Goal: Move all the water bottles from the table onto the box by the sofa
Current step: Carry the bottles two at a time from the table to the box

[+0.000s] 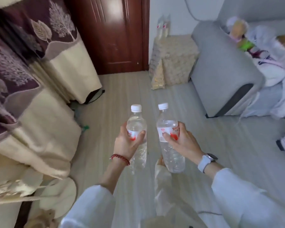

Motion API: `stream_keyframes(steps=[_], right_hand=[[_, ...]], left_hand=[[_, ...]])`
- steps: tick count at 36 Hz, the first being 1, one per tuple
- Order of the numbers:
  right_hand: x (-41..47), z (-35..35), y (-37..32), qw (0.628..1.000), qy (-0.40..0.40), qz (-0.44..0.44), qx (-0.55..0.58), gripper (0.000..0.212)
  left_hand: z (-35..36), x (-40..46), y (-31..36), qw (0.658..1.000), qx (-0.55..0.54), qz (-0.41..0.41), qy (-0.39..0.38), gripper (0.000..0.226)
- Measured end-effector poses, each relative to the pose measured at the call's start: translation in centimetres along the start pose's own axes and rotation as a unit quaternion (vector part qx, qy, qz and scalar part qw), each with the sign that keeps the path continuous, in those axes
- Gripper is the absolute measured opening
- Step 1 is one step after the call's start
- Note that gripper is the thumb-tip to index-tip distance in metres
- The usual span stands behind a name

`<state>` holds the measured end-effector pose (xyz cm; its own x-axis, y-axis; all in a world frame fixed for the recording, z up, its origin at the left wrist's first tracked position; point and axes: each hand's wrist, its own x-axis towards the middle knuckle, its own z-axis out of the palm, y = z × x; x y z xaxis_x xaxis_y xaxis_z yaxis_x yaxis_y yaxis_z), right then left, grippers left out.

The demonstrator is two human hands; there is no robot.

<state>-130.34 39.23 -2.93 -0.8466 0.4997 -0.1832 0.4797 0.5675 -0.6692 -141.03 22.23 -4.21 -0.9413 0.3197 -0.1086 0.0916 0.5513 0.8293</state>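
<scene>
A: What are the hands doing?

B: Each hand holds one water bottle. The left hand point(127, 142) is wrapped round the middle of the left bottle point(136, 129), with the thumb across the red and white label. The right hand point(181, 142) is wrapped round the right bottle point(169, 139) the same way, thumb on the label.

A: Are the bottles standing straight?

B: Almost. Both have their white caps up. The right one leans a little. They are side by side and not touching, up in the air above the floor point(122, 89).

A: Where is the box?

B: The box point(174, 58) is far ahead of the bottles, against the wall. It has a pale, bumpy cover on it. The grey sofa point(220, 66) is right beside the box, on its right. The dark red door point(112, 33) is just to the left of the box.

A: Is anything on the box?

B: Yes, two bottles point(162, 28) stand at the back left corner of the box top. They look blurry.

A: What else is near the box?

B: A purple and cream curtain point(31, 55) hangs well to the left of the box, past the door. Some toys and cloths point(262, 51) lie on the sofa seat, to the right of the box.

A: What is on the wrists?

B: A red bead bracelet point(120, 159) on the left one, and a white watch point(206, 162) on the right one.
</scene>
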Motion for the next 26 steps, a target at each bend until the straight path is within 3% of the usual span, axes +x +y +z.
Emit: stream_keyframes(steps=[11,26], right_hand=[[26.5,-11.3,1.0,0.997,0.053,0.037,0.038,0.056],[59.1,-16.7,0.4,0.994,0.071,0.072,0.046,0.052]], left_hand=[[9.7,26.2,13.1,0.999,-0.025,0.041,-0.017,0.060],[17.7,58.6,18.9,0.996,-0.037,0.044,-0.065,0.050]])
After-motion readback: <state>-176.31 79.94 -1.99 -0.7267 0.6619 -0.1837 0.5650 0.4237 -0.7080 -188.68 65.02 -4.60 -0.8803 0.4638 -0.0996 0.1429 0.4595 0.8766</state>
